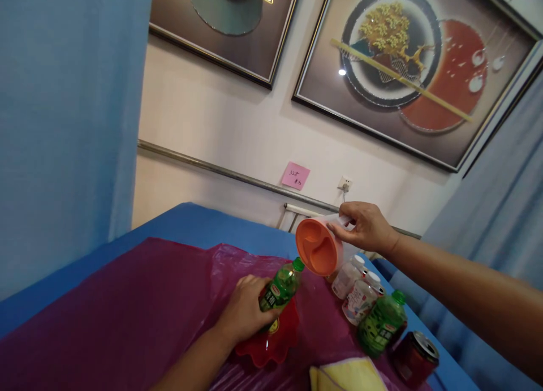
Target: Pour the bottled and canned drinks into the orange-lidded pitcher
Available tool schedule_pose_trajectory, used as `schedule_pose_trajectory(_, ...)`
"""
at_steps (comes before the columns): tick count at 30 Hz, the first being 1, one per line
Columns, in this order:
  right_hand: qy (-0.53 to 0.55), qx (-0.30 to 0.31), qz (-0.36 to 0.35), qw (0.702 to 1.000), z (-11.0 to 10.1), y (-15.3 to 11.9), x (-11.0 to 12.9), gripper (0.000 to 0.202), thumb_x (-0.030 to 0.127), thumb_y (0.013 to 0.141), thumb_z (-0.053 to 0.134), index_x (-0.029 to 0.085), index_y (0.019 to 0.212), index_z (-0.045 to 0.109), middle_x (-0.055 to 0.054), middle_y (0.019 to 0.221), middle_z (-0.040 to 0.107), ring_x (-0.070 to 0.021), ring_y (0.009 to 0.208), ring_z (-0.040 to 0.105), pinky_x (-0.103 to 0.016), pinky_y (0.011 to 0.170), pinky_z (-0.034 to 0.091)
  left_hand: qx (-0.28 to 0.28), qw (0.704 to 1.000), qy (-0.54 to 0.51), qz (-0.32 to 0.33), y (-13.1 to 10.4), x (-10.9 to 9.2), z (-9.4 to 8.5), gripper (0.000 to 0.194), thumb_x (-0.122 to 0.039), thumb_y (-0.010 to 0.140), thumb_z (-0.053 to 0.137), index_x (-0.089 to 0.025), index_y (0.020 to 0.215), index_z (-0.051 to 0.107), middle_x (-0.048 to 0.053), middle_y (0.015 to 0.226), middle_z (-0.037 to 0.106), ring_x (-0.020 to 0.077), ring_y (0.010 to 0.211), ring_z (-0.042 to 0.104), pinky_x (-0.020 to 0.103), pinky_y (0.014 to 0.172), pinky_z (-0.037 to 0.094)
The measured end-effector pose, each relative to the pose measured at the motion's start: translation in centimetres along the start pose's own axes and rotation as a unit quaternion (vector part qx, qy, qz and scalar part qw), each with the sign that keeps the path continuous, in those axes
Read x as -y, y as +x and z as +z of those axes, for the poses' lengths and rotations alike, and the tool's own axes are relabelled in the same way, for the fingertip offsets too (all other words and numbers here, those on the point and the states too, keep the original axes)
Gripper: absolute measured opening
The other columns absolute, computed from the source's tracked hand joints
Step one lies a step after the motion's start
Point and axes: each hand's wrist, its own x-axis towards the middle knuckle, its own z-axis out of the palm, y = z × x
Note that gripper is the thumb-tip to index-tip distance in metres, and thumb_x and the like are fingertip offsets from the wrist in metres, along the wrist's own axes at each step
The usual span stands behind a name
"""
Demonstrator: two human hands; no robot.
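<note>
A small green plastic bottle (280,289) leans a little to the right, with the fingers of my left hand (248,309) wrapped round its body. Beneath it lies a red dish (274,346) with a scalloped rim, partly hidden by my hand and the bottle. Up and to the right, my right hand (367,227) grips the handle of a clear plastic jug (350,252). The jug is tipped left, its orange lid (316,246) facing the bottle's green top. I see no stream of liquid, and cannot tell whether the bottle is capped.
Right of the dish stand white-capped bottles (360,297), another green bottle (383,323) and a dark red can (413,357). A folded yellow cloth (350,375) lies in front. Purple plastic sheeting (127,312) covers the blue bed surface (186,221). A blue curtain (68,125) hangs left.
</note>
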Motion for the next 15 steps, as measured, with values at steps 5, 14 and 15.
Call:
schedule_pose_trajectory(5, 0.028, -0.033, 0.033, 0.999, 0.4, -0.6, -0.4, 0.038, 0.05, 0.083, 0.059, 0.023, 0.061, 0.045, 0.003, 0.054, 0.047, -0.0121, 0.052, 0.043, -0.025, 0.055, 0.03, -0.01, 1.0, -0.002, 0.006, 0.1, -0.1, -0.2, 0.043, -0.038, 0.071, 0.077, -0.022, 0.111, 0.071, 0.006, 0.103, 0.073, 0.0285, 0.1, 0.063, 0.039, 0.092, 0.042)
schedule_pose_trajectory(14, 0.207, -0.184, 0.353, 0.894, 5.2, -4.0, -2.8, 0.055, 0.065, 0.076, 0.065, 0.024, 0.054, 0.037, 0.009, 0.052, 0.028, -0.0102, 0.053, 0.029, -0.026, 0.053, 0.023, -0.03, 0.999, -0.023, -0.007, 0.3, 0.3, -0.2, 0.047, -0.036, 0.069, 0.079, -0.022, 0.113, 0.071, 0.007, 0.107, 0.074, 0.0297, 0.102, 0.064, 0.04, 0.094, 0.045)
schedule_pose_trajectory(15, 0.216, -0.196, 0.374, 0.88, 6.1, -4.7, -3.0, 0.057, 0.069, 0.077, 0.062, 0.024, 0.054, 0.036, 0.008, 0.053, 0.028, -0.0105, 0.053, 0.029, -0.026, 0.052, 0.024, -0.031, 0.999, -0.03, -0.01, 0.3, 0.4, -0.2, 0.046, -0.036, 0.069, 0.078, -0.022, 0.112, 0.072, 0.007, 0.107, 0.074, 0.0299, 0.102, 0.064, 0.041, 0.094, 0.045)
